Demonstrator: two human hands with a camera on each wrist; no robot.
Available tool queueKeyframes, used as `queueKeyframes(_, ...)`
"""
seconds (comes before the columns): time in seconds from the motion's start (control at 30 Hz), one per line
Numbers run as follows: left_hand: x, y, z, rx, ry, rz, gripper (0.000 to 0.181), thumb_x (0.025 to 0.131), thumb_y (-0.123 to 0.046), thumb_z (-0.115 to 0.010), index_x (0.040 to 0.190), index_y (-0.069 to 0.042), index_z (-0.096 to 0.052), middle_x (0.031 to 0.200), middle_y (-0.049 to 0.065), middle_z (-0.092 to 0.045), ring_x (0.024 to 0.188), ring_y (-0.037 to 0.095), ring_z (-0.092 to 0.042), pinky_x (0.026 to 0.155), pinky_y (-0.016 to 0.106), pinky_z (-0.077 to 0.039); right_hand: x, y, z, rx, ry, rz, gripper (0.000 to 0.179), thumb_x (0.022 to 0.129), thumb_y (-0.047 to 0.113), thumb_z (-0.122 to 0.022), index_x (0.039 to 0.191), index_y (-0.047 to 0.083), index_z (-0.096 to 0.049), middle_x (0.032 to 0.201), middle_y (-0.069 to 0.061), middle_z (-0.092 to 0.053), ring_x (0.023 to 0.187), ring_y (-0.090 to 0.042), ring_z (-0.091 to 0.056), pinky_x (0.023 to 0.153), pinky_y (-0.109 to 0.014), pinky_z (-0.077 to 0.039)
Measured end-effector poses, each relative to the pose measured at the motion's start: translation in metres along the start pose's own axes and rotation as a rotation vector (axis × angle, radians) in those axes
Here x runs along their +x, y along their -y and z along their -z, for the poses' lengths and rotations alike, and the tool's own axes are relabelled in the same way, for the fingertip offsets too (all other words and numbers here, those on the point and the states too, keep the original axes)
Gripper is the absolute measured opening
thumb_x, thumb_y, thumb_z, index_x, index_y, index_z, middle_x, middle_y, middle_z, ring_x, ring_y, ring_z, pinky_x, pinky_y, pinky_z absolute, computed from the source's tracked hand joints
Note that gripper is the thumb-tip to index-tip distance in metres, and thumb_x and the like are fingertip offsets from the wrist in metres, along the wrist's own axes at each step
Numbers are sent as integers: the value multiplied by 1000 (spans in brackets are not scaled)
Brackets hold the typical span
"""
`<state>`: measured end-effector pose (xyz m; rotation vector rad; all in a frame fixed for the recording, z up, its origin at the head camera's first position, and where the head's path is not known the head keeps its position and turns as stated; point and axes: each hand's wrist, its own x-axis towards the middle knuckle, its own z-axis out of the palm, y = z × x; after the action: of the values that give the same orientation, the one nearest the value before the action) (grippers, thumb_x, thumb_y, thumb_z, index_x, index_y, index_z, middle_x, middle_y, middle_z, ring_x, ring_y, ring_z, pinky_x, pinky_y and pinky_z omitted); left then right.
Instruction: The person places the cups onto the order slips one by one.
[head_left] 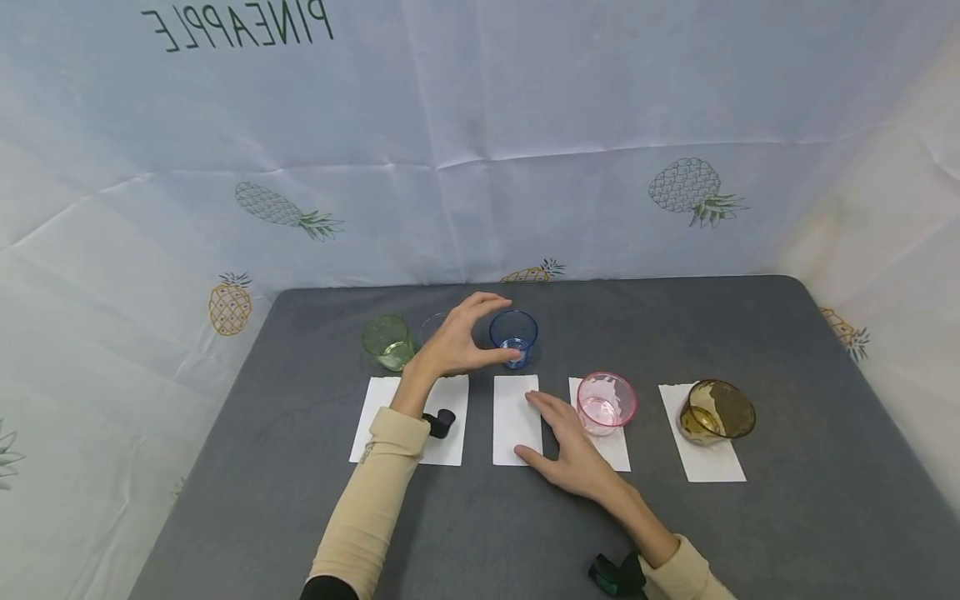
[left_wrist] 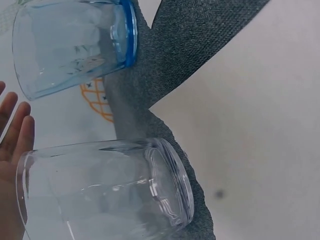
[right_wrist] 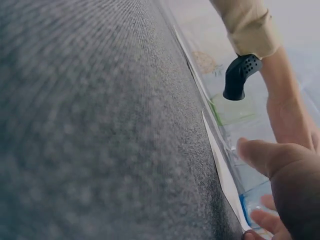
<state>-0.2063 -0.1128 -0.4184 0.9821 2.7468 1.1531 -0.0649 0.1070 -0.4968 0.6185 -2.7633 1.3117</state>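
My left hand (head_left: 467, 337) reaches out with fingers and thumb spread beside a blue glass (head_left: 514, 333). Its thumb overlaps the front of that glass in the head view; whether it touches cannot be told. A clear glass (left_wrist: 105, 190) stands near this hand, mostly hidden behind it in the head view. Left of that is a green glass (head_left: 387, 342). My right hand (head_left: 570, 450), fingers extended and thumb apart, is over the edge of a white paper (head_left: 513, 408) and holds nothing. Close by its fingers, a pink glass (head_left: 606, 404) stands on another paper.
An amber glass (head_left: 712, 412) stands on a white paper (head_left: 720, 467) at the right. More white paper (head_left: 448, 450) lies under the left forearm. The grey table (head_left: 825, 517) ends at a white curtain (head_left: 570, 100) printed with pineapples.
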Motion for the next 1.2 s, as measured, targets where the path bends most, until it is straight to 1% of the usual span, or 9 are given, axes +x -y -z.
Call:
queueKeyframes(0.17, 2, 3, -1, 1, 14, -5, 78, 80, -35, -88, 147, -10, -55, 149, 11, -51, 140, 31, -50, 115, 55, -44, 0, 0, 0, -41, 7, 8, 77, 86, 27, -82, 149, -1, -48, 154, -19, -48, 144, -39, -44, 115, -60, -40)
queueKeyframes(0.37, 3, 5, -2, 2, 60, 33, 82, 79, -39, -88, 148, -10, -54, 152, 10, -49, 142, 32, -48, 115, 56, -43, 0, 0, 0, -53, 10, -5, 74, 85, 25, -83, 146, -2, -52, 152, -21, -50, 143, -40, -45, 114, -60, -41)
queueKeyframes(0.57, 5, 1, -2, 24, 104, 67, 86, 80, -42, -87, 150, -9, -51, 154, 9, -46, 145, 32, -44, 117, 56, -41, 1, 0, 0, -78, 19, -4, 74, 84, 26, -84, 144, -3, -54, 151, -22, -51, 142, -41, -45, 114, -60, -40)
queueKeyframes(0.83, 5, -3, -3, 64, 144, 107, 89, 80, -45, -86, 152, -9, -48, 155, 10, -46, 145, 33, -44, 116, 56, -42, 2, 1, -1, -92, 10, 27, 70, 84, 27, -84, 140, -5, -57, 147, -22, -53, 139, -42, -48, 112, -61, -41)
queueKeyframes(1.0, 5, -4, -3, 97, 154, 118, 91, 81, -46, -85, 154, -9, -46, 156, 10, -45, 146, 32, -44, 117, 56, -42, 2, 1, -1, -91, 20, 8, 71, 83, 27, -85, 140, -5, -57, 148, -21, -52, 139, -42, -47, 112, -61, -41)
queueKeyframes(1.2, 7, -9, -3, 142, 190, 145, 93, 82, -49, -84, 156, -9, -43, 158, 11, -44, 148, 33, -42, 117, 56, -41, 2, 0, -1, -83, 43, -20, 73, 83, 27, -85, 141, -6, -55, 150, -22, -51, 141, -43, -44, 113, -62, -39)
